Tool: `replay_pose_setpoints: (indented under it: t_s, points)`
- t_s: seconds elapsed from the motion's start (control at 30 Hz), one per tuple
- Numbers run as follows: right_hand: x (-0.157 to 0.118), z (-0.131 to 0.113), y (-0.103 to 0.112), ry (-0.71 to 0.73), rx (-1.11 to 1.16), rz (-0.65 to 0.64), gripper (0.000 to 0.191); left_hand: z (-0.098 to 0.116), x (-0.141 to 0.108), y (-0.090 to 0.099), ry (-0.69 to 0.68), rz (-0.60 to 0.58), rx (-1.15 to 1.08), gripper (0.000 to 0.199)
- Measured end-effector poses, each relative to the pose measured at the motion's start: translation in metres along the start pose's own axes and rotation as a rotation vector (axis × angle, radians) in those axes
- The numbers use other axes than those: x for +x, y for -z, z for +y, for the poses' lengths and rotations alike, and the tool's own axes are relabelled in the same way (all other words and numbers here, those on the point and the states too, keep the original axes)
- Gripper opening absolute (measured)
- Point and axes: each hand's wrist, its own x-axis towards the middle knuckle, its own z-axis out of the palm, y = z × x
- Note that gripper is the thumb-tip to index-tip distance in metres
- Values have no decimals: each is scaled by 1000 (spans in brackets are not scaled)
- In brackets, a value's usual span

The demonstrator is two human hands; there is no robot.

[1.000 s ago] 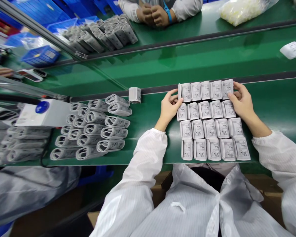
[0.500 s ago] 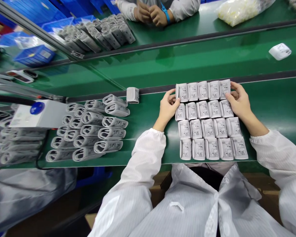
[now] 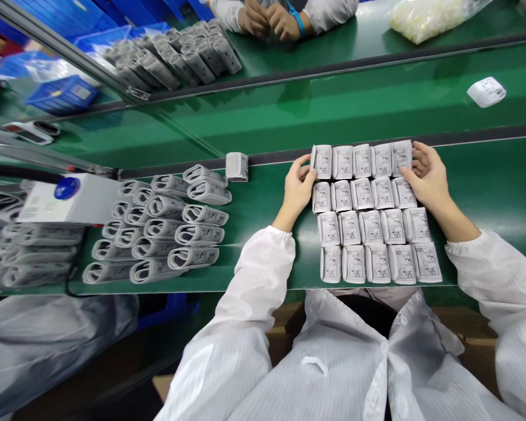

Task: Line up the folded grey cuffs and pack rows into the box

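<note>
At far left, a blurred pile (image 3: 44, 251) of grey rolls sits just below a white box (image 3: 94, 200) with a blue disc (image 3: 66, 188); a blue basket (image 3: 63, 96) lies past the rail. Next right, loose rolls (image 3: 158, 231) lie on the green table (image 3: 263, 234), looped ends facing left. Upper rolls (image 3: 175, 55) are packed across the belt (image 3: 355, 82). Lone roll (image 3: 236, 166) by the near rail. Another person's hands (image 3: 269, 22) meet beyond the belt (blue band on one wrist). Left hand (image 3: 298, 190): partly open, fingers bent, thumb and fingers parted against the top row's left end. Block (image 3: 372, 227): four rows of five rolls, printed faces up, flat on the table between both hands. Right hand (image 3: 429, 178): partly open too, thumb on the top row's right end, fingers curled behind. Clear bag (image 3: 433, 19) on the far side; white packet (image 3: 486, 92) on the belt, far right
</note>
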Motion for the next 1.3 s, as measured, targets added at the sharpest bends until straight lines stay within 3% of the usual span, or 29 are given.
replay_pose_setpoints:
  t_s: [0.27, 0.73, 1.0, 1.3]
  points:
    - [1, 4, -1, 33, -24, 3, 92, -4, 5, 4, -34, 67, 30, 74]
    - [0, -19, -3, -42, -52, -1, 95, 0, 4, 5, 14, 73, 70, 65]
    - [-1, -18, -2, -34, -26, 11, 97, 4, 0, -2, 13, -25, 5, 87]
    - [-2, -18, -4, -53, 12, 9, 100, 4, -3, -2, 3, -50, 19, 78]
